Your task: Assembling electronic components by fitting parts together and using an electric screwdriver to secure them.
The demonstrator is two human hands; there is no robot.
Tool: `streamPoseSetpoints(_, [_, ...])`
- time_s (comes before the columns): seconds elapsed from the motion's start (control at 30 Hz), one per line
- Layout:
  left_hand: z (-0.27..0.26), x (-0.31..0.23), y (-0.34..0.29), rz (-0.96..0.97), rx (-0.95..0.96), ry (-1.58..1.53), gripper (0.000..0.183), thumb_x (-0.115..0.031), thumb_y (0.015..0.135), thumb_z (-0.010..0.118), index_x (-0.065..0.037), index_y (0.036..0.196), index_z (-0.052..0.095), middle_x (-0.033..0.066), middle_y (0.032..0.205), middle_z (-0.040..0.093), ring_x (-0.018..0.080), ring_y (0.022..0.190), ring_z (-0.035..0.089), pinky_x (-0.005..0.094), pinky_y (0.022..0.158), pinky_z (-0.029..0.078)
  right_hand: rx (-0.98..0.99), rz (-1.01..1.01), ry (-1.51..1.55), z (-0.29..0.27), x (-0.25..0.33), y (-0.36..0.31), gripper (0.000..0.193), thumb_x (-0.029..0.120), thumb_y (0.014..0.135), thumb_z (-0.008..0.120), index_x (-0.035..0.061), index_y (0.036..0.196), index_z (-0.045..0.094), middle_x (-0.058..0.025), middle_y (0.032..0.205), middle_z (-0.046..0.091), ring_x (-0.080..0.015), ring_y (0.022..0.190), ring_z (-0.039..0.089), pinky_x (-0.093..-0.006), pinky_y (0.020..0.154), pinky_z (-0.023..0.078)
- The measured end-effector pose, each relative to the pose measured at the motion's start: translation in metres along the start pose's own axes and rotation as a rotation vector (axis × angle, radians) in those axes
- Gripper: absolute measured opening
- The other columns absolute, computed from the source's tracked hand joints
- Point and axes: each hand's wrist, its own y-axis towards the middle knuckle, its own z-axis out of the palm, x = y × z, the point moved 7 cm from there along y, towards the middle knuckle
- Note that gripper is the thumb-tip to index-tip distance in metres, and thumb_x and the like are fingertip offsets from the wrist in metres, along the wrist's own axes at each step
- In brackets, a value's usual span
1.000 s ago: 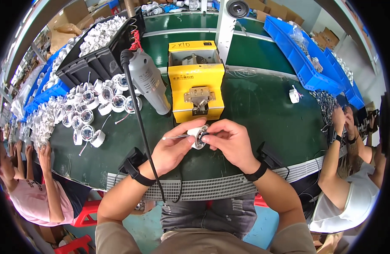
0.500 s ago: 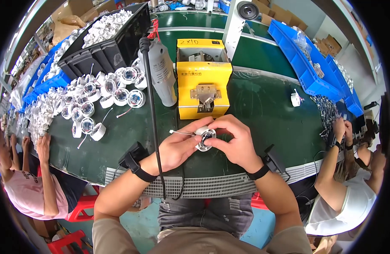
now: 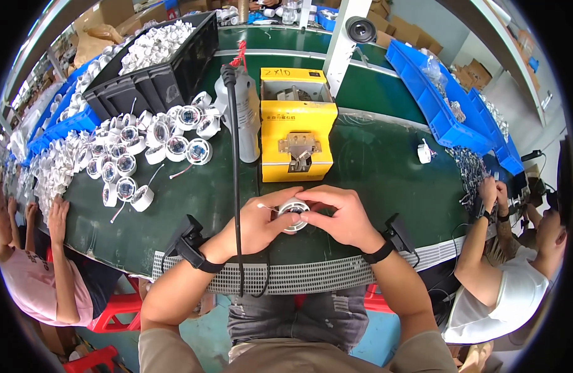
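Observation:
Between both hands, over the green table, is a round white housing (image 3: 292, 207) with a circuit board inside and a short white wire with a plug at its left. My left hand (image 3: 265, 222) grips it from the left, thumb across its face. From the right, my right hand (image 3: 337, 215) pinches the rim, its thumb meeting the left thumb on the open face. The fingers cover part of the housing. Just beyond my hands stands a yellow screw-feeding machine (image 3: 297, 133) with a metal outlet on its front.
Many similar white housings (image 3: 126, 164) lie to the left, before a black crate (image 3: 149, 78) of white parts. A grey bottle (image 3: 246, 124) and a hanging black cable (image 3: 235, 180) are left of the machine. Blue bins (image 3: 451, 127) and a single housing (image 3: 425, 151) are right. People sit at both sides.
The housing has moved slightly left and toward me, and its open face has tilted upward. Both hands have shifted with it, and the thumbs have come together on it.

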Motion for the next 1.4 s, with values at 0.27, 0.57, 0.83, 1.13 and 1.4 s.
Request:
streamPoseSetpoints(0.27, [0.000,0.011,0.002,0.001,-0.098,-0.064,0.038,-0.004,0.095,0.048,0.001,0.133,0.046,0.0157,0.119,0.060,0.0241,0.103,0.063,0.0306,0.088,0.051,-0.390,-0.317,-0.261,-0.011,0.053,0.024,0.032,0.003,0.073,0.076,-0.0007,0.101,0.062,-0.0126,0.098,0.066,-0.0216,0.084,0.066,-0.0310,0.075,0.053])
streamPoseSetpoints(0.57, [-0.008,0.040,0.009,-0.157,-0.131,-0.160,0.033,-0.003,0.098,0.042,0.004,0.130,0.044,0.0123,0.122,0.057,0.0230,0.109,0.059,0.0379,0.091,0.055,-0.373,-0.316,-0.169,0.045,0.055,0.111,0.051,0.015,0.085,0.068,0.0012,0.127,0.043,-0.0127,0.102,0.063,-0.0234,0.086,0.066,-0.0340,0.077,0.052])
streamPoseSetpoints(0.83, [-0.010,0.043,0.008,-0.242,-0.242,-0.442,0.028,-0.001,0.096,0.046,-0.001,0.123,0.048,0.0071,0.104,0.056,0.0166,0.087,0.063,0.0325,0.079,0.059,-0.776,-0.343,0.321,-0.034,0.060,0.093,0.041,0.017,0.095,0.046,-0.0006,0.130,0.034,-0.0078,0.066,0.050,-0.0154,0.046,0.049,-0.0287,0.047,0.043])
streamPoseSetpoints(1.13, [-0.014,0.044,0.006,-0.268,-0.289,-0.464,0.029,-0.004,0.097,0.044,0.002,0.126,0.044,0.0096,0.104,0.057,0.0188,0.085,0.064,0.0332,0.080,0.059,-0.761,-0.283,0.292,-0.032,0.046,0.092,0.032,0.016,0.095,0.047,0.0006,0.121,0.038,-0.0078,0.063,0.050,-0.0155,0.046,0.049,-0.0289,0.046,0.042])
streamPoseSetpoints(1.4, [-0.014,0.044,0.007,-0.299,-0.294,-0.478,0.029,-0.004,0.097,0.043,0.004,0.126,0.043,0.0109,0.104,0.057,0.0200,0.084,0.065,0.0336,0.079,0.060,-0.744,-0.274,0.294,-0.026,0.042,0.092,0.030,0.016,0.094,0.050,0.0016,0.118,0.038,-0.0067,0.065,0.049,-0.0150,0.047,0.049,-0.0288,0.047,0.042])
